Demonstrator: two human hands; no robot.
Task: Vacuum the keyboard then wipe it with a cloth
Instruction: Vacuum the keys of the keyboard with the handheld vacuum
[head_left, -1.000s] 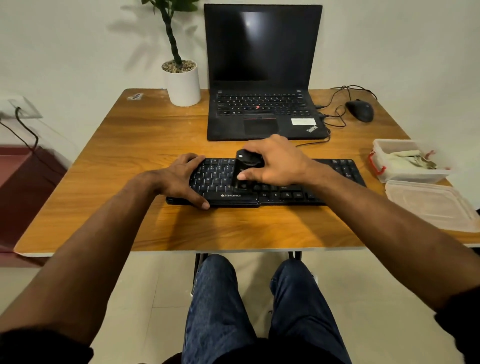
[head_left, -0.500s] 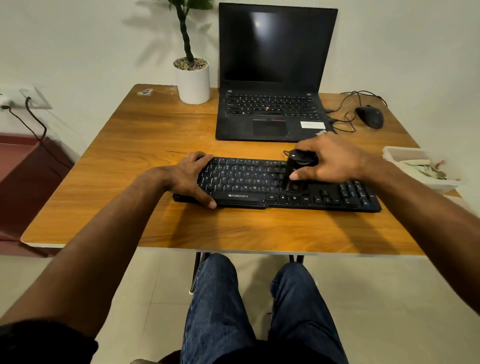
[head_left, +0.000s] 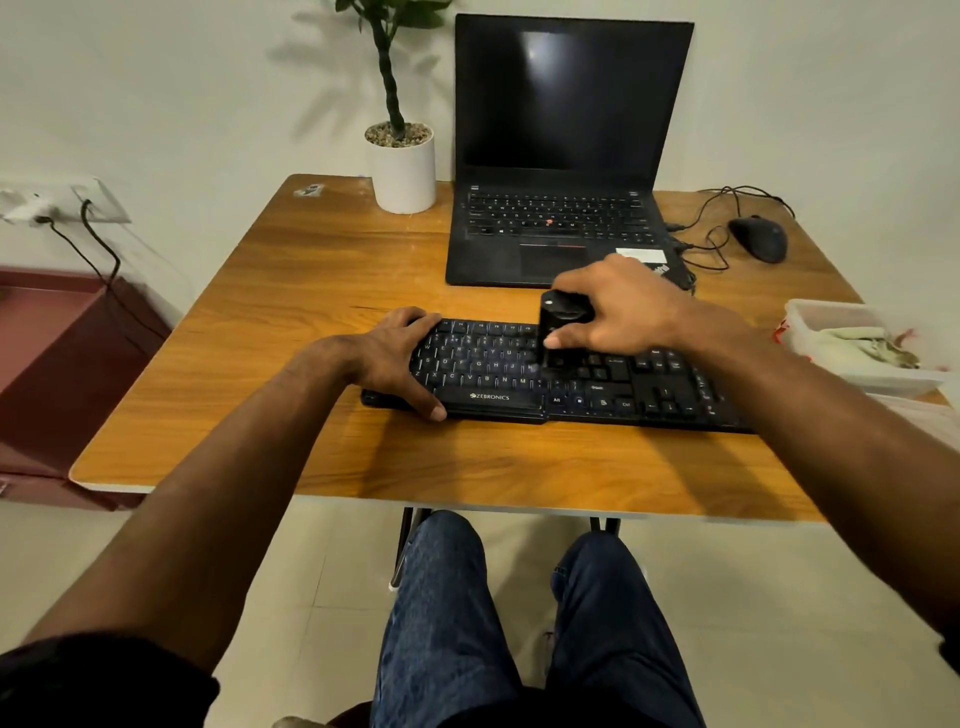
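Observation:
A black keyboard (head_left: 498, 364) lies across the front of the wooden table (head_left: 311, 291). My left hand (head_left: 400, 358) grips its left end, thumb on the front edge and fingers curled over the back edge. My right hand (head_left: 618, 306) holds a small black handheld vacuum (head_left: 558, 332) upright on the keys near the keyboard's middle. A pale cloth (head_left: 857, 348) lies in a white container (head_left: 810, 317) at the right edge of the table.
An open black laptop (head_left: 561, 156) stands behind the keyboard. Left of it is a white plant pot (head_left: 404, 171). A black mouse (head_left: 758, 239) with a tangled cable sits at the back right. A wall socket (head_left: 67, 202) with cables is at the left.
The vacuum in my right hand travelled right along the keys from left of centre, then held near the middle. The head camera shifted left. My left hand kept its grip.

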